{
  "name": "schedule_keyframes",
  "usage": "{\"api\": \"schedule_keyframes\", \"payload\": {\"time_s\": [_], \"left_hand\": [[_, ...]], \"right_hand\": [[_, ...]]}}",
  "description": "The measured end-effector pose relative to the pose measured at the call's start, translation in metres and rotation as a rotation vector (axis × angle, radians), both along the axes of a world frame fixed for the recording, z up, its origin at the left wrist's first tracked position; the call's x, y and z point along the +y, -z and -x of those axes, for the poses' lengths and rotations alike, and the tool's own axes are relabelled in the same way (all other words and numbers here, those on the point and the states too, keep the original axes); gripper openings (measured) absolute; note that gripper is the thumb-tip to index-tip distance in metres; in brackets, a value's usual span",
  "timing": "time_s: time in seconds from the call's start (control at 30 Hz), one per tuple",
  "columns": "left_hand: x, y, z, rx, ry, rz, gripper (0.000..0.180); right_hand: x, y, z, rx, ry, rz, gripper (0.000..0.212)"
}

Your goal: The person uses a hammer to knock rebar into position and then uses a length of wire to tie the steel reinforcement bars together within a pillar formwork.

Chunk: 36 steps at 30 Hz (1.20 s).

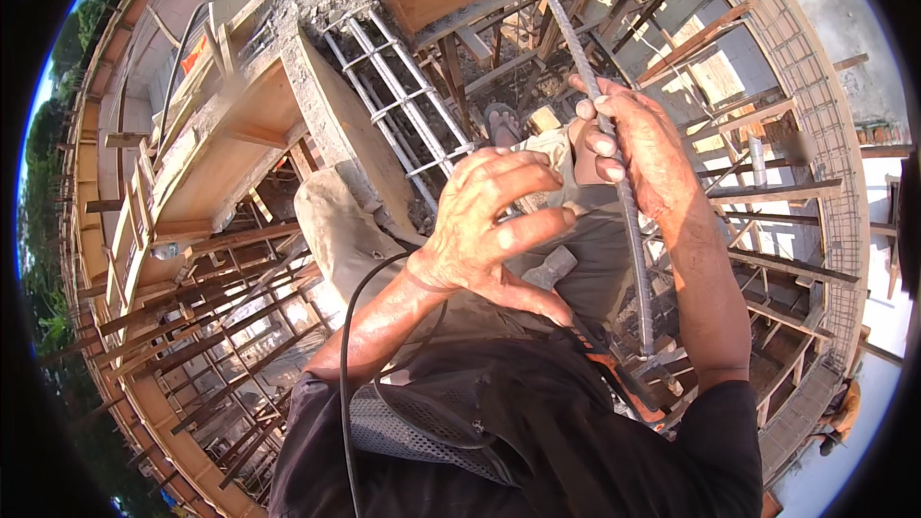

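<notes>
Rebar rod [614,173]: long, ribbed, grey

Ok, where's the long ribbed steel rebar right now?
In the head view, the long ribbed steel rebar runs upright right of centre, gripped by the right hand, beside the left hand.

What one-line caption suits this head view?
Right hand grips a ribbed steel bar, left hand beside it, above timber formwork.

Rebar rod [614,173] right of rebar cage [403,96] (hammer [576,312] below).
</notes>
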<state>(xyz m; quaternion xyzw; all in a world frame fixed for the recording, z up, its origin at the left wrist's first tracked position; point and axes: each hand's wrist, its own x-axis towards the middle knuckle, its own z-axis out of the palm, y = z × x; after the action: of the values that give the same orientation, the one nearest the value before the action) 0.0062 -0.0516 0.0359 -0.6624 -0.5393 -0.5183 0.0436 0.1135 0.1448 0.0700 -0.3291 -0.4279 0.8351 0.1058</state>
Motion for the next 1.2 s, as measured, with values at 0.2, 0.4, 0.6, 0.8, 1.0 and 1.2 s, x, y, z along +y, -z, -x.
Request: {"api": "schedule_keyframes", "payload": {"time_s": [0.2, 0.4, 0.6, 0.8, 1.0, 1.2], "left_hand": [[-0.048, 0.043, 0.166, -0.927, -1.18, -0.533, 0.062], [-0.019, 0.027, 0.28, -1.227, -1.612, -0.713, 0.079], [-0.011, 0.183, 0.348, -0.433, -1.716, 0.077, 0.077], [0.008, 0.225, 0.313, 0.057, -1.519, 0.538, 0.063], [0.03, 0.233, 0.306, 0.143, -1.424, 0.608, 0.056], [0.045, 0.272, 0.309, -0.051, -1.354, 0.596, 0.062]], "right_hand": [[0.101, 0.067, 0.023, -0.286, -0.218, -0.747, 0.037], [0.156, 0.138, 0.047, -0.454, -0.651, -1.235, 0.042], [0.162, 0.216, 0.122, -0.376, -1.183, -1.271, 0.036], [0.147, 0.302, 0.169, -0.192, -1.488, -1.219, 0.032], [0.114, 0.346, 0.202, -0.286, -1.42, -1.167, 0.023], [0.122, 0.374, 0.177, -0.286, -1.09, -1.035, 0.019]]}}
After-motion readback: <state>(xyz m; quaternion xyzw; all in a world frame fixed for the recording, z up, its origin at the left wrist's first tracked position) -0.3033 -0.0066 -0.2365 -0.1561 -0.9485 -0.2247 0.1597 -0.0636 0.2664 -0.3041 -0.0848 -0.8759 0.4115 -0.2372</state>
